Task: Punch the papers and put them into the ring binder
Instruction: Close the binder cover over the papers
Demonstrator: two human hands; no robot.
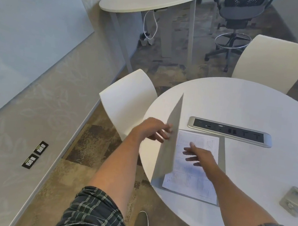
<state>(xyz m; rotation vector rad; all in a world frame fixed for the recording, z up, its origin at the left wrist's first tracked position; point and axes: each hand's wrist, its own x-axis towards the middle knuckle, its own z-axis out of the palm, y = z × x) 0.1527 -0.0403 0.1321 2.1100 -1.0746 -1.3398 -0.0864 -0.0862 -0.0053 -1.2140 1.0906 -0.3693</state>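
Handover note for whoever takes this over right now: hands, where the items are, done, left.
Left hand: open, fingers at the edge of the raised binder cover, which stands about upright.
Right hand: open, hovering over or lightly on the papers; contact cannot be told.
Papers lie inside the open ring binder on the round table. Hole punch sits apart near the right edge, untouched.
Done: papers appear to be in the binder; rings and punched holes are not visible.
Left: probably check the papers sit on the rings, then close the cover.
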